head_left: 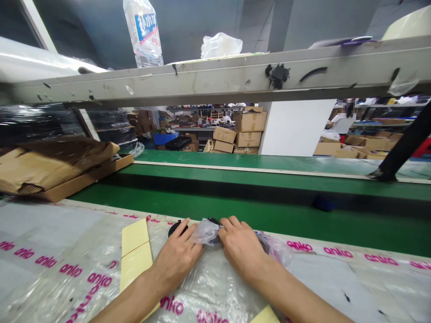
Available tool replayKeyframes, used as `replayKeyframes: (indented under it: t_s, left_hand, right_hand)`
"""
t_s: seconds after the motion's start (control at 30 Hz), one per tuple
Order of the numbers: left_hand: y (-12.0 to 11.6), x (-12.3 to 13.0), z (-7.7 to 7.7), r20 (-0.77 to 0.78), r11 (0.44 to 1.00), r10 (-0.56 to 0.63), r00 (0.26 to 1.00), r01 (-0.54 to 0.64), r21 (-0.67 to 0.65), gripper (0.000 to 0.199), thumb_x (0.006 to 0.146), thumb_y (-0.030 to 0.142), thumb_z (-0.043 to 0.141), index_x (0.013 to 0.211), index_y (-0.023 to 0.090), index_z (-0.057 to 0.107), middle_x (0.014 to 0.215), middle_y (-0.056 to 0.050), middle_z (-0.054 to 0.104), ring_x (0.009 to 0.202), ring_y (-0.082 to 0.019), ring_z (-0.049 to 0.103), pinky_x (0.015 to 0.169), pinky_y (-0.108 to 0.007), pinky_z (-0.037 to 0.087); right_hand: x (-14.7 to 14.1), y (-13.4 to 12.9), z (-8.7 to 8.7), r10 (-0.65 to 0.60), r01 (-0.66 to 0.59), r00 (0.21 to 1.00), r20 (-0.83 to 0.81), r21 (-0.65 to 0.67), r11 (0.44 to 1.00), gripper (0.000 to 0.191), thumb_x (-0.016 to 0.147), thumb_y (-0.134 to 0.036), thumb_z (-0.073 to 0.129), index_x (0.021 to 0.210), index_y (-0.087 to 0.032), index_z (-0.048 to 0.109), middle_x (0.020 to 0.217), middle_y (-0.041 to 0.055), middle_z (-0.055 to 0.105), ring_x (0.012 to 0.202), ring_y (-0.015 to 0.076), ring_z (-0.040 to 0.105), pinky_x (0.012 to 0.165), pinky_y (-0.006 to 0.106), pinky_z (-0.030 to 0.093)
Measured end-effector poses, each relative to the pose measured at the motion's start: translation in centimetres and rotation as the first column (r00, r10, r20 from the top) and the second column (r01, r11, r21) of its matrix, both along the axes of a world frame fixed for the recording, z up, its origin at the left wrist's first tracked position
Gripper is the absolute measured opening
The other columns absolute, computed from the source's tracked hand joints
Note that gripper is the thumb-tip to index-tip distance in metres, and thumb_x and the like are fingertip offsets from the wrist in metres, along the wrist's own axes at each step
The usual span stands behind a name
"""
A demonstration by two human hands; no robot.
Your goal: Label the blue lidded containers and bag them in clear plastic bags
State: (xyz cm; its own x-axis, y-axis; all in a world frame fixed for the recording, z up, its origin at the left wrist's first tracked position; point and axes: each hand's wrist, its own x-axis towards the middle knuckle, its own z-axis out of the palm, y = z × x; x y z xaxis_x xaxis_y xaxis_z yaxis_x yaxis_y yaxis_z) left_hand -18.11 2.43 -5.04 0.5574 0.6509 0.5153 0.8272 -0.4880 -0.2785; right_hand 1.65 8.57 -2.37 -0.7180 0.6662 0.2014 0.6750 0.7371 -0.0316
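My left hand [182, 249] is at the far edge of the table, its fingers bent over a black round item [174, 229] and the crumpled clear plastic bag [206, 232]. From the other side my right hand [239, 242] grips the same bag with curled fingers. A dark part [213, 220] shows at the bag's top; its kind cannot be made out. Right of my right wrist lies another clear plastic bag [278, 250] with something dark in it, partly hidden by the wrist. A pale yellow card strip [135, 246] lies left of my left hand.
Beyond the plastic-covered table [336, 287] runs a green conveyor belt [202, 197] with a dark blue item [323, 202] on it. A cardboard tray [97, 179] holds brown paper at left. An overhead shelf [208, 80] carries a plastic bottle [144, 33]. A person [343, 122] stands far off.
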Motion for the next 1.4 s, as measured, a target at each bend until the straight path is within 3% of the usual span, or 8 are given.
replayKeyframes:
  t_s: [0.13, 0.23, 0.43, 0.53, 0.6, 0.8, 1.07, 1.4]
  left_hand:
    - [-0.5, 0.4, 0.8, 0.091, 0.997, 0.063, 0.994, -0.059, -0.039, 0.012, 0.093, 0.015, 0.055, 0.085, 0.018, 0.064, 0.095, -0.005, 0.073, 0.103, -0.024, 0.066, 0.112, -0.051, 0.039]
    - [-0.6, 0.4, 1.8, 0.187, 0.991, 0.088, 0.978, -0.067, -0.117, 0.015, 0.094, 0.016, 0.051, 0.085, 0.018, 0.063, 0.104, -0.006, 0.072, 0.109, -0.024, 0.064, 0.112, -0.05, 0.038]
    - [0.3, 0.4, 3.1, 0.429, 0.938, 0.314, 0.847, -0.207, -0.278, 0.025, 0.1, 0.03, 0.041, 0.092, 0.018, 0.061, 0.106, -0.01, 0.069, 0.102, -0.025, 0.065, 0.096, -0.045, 0.049]
    - [1.1, 0.9, 3.1, 0.409, 0.908, 0.37, 0.834, -0.232, -0.349, 0.038, 0.098, 0.041, 0.05, 0.125, 0.015, 0.055, 0.129, -0.015, 0.063, 0.122, -0.03, 0.058, 0.102, -0.048, 0.046]
    - [1.5, 1.3, 3.2, 0.37, 0.879, 0.392, 0.842, -0.224, -0.421, 0.045, 0.097, 0.044, 0.05, 0.132, 0.016, 0.052, 0.131, -0.015, 0.064, 0.123, -0.031, 0.058, 0.108, -0.052, 0.04]
    - [2.1, 2.1, 4.4, 0.283, 0.809, 0.404, 0.87, -0.195, -0.554, 0.031, 0.098, 0.046, 0.048, 0.108, 0.022, 0.064, 0.107, -0.008, 0.073, 0.109, -0.029, 0.065, 0.11, -0.058, 0.032]
    - [2.9, 1.6, 5.6, 0.205, 0.721, 0.411, 0.888, -0.179, -0.67, 0.04, 0.092, 0.057, 0.054, 0.103, 0.02, 0.065, 0.109, -0.01, 0.072, 0.11, -0.033, 0.063, 0.107, -0.059, 0.033]
    - [3.0, 1.4, 4.9, 0.148, 0.715, 0.416, 0.897, -0.223, -0.663, 0.036, 0.085, 0.051, 0.068, 0.094, 0.017, 0.062, 0.108, -0.012, 0.068, 0.113, -0.034, 0.06, 0.112, -0.059, 0.027]
  right_hand:
    - [0.1, 0.6, 0.4, -0.002, 0.002, 1.0, 0.005, -0.031, 1.0, 0.021, 0.086, -0.003, 0.054, 0.094, -0.016, 0.069, 0.101, 0.0073, 0.07, 0.094, 0.024, 0.06, 0.079, 0.033, 0.045]
    - [0.2, 0.9, 1.0, -0.026, 0.026, 1.0, 0.007, -0.06, 0.998, 0.019, 0.088, -0.006, 0.053, 0.091, -0.016, 0.069, 0.098, 0.0067, 0.07, 0.092, 0.0233, 0.061, 0.078, 0.032, 0.045]
    - [0.1, 1.1, 1.6, -0.055, 0.056, 0.998, 0.011, -0.105, 0.993, 0.021, 0.085, -0.006, 0.052, 0.091, -0.017, 0.069, 0.098, 0.0072, 0.072, 0.093, 0.0231, 0.063, 0.076, 0.03, 0.044]
    - [0.2, 1.2, 1.6, -0.061, 0.062, 0.998, 0.014, -0.118, 0.991, 0.02, 0.085, -0.009, 0.054, 0.092, -0.017, 0.07, 0.1, 0.0076, 0.072, 0.095, 0.0242, 0.064, 0.076, 0.031, 0.044]
    - [0.1, 1.3, 1.7, -0.069, 0.072, 0.997, 0.024, -0.13, 0.989, 0.018, 0.085, -0.011, 0.055, 0.092, -0.016, 0.071, 0.098, 0.0088, 0.073, 0.095, 0.0256, 0.064, 0.077, 0.032, 0.044]
    - [-0.1, 1.4, 2.3, -0.076, 0.084, 0.996, 0.055, -0.168, 0.982, 0.019, 0.085, -0.016, 0.056, 0.094, -0.013, 0.073, 0.101, 0.0132, 0.072, 0.098, 0.029, 0.064, 0.079, 0.035, 0.044]
    - [-0.1, 1.5, 2.6, -0.065, 0.08, 0.995, 0.075, -0.219, 0.973, 0.022, 0.088, -0.025, 0.056, 0.096, -0.013, 0.073, 0.1, 0.0144, 0.074, 0.098, 0.0314, 0.065, 0.08, 0.038, 0.044]
    - [-0.5, 0.8, 2.0, -0.025, 0.041, 0.997, 0.079, -0.206, 0.978, 0.032, 0.092, -0.033, 0.058, 0.1, -0.007, 0.075, 0.106, 0.0197, 0.07, 0.106, 0.035, 0.059, 0.094, 0.045, 0.042]
